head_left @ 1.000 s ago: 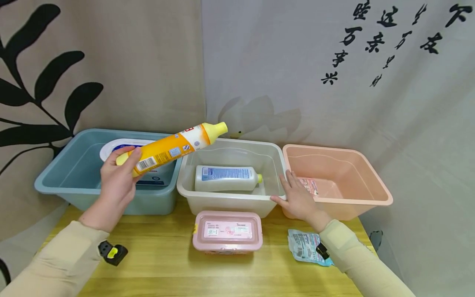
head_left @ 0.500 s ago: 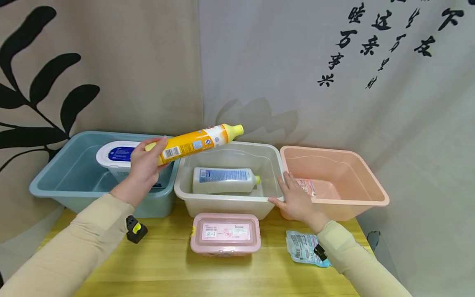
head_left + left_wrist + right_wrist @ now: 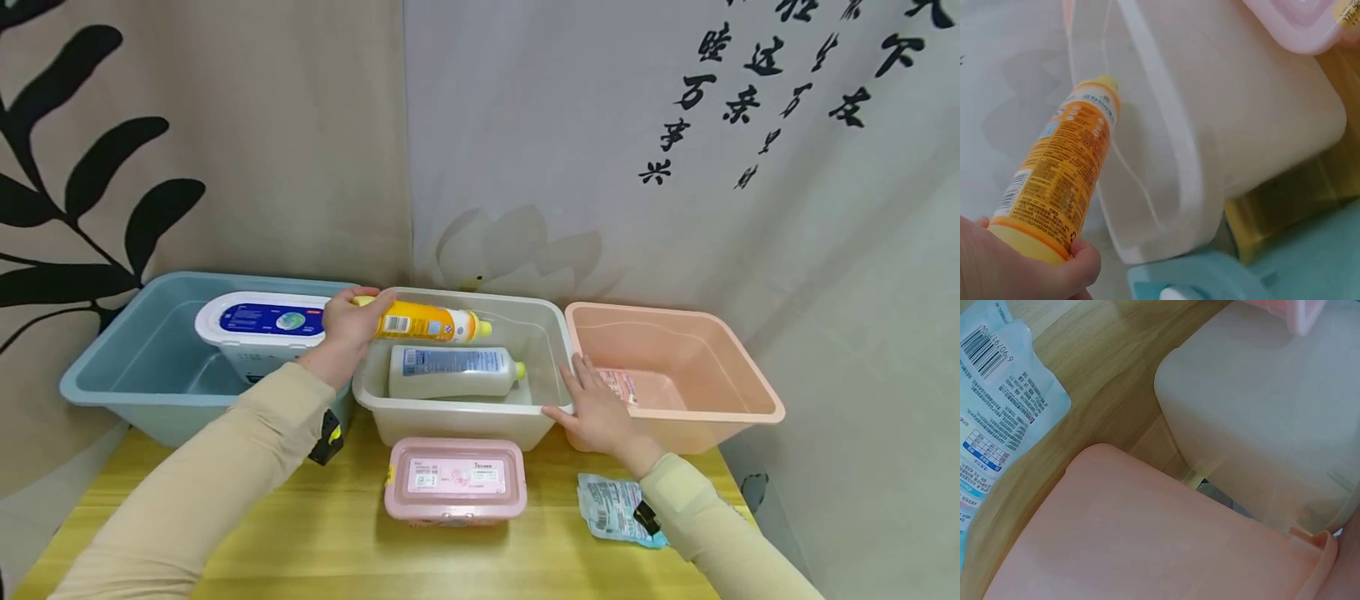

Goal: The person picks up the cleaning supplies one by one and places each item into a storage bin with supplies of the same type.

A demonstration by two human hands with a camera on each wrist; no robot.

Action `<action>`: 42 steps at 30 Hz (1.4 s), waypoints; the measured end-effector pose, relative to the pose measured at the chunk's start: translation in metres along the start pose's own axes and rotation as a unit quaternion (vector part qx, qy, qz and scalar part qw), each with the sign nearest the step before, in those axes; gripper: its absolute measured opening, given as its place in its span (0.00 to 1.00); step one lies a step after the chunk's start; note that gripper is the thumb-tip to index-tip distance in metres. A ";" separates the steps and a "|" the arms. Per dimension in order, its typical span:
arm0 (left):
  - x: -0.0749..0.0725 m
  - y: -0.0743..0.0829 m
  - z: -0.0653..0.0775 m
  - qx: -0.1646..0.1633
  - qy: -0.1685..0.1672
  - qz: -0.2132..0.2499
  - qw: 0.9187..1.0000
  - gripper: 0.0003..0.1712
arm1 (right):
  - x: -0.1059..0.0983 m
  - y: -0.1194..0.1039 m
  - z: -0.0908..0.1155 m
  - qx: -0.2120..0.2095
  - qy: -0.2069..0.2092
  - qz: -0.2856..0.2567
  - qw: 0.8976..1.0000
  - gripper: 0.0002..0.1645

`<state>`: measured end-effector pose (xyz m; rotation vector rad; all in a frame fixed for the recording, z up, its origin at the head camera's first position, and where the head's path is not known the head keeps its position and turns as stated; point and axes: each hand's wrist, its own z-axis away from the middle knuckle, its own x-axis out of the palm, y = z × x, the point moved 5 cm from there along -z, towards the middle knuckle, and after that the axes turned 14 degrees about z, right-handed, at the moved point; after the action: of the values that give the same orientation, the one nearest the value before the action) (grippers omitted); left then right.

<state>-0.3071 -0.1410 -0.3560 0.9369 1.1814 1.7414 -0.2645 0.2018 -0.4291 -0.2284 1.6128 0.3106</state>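
Observation:
My left hand grips the base end of a yellow-orange bottle with a pale yellow cap. The bottle lies nearly level over the back of the white bin. Below it in that bin rests a white bottle with a blue label and yellow-green cap. The left wrist view shows the thumb curled round the yellow bottle's base. My right hand rests, fingers spread, at the white bin's right rim, beside the pink-orange bin.
At left, the blue bin contains a white tub with a dark-blue label. In front of the white bin sits a pink lidded box. A light-blue pouch lies on the wooden table by the right forearm. A pink packet is inside the pink-orange bin.
My left hand has carried the yellow bottle right and down, from above the blue bin to over the white bin, levelling it out. The right hand has stayed at the rim.

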 end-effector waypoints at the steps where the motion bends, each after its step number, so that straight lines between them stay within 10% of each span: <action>1: 0.001 -0.003 -0.002 0.005 0.003 -0.006 1.000 0.25 | 0.001 0.000 0.000 -0.001 0.001 -0.001 1.000 0.50; 22: 0.008 -0.034 -0.020 -0.047 0.026 0.116 0.992 0.27 | 0.001 -0.006 0.001 0.000 -0.001 0.005 1.000 0.50; 42: 0.015 -0.036 -0.024 -0.052 -0.096 0.005 0.994 0.37 | 0.001 -0.001 0.000 0.005 0.008 0.006 1.000 0.50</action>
<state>-0.3268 -0.1273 -0.3952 1.0232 0.9543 1.6631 -0.2645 0.2012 -0.4298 -0.2146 1.6320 0.3099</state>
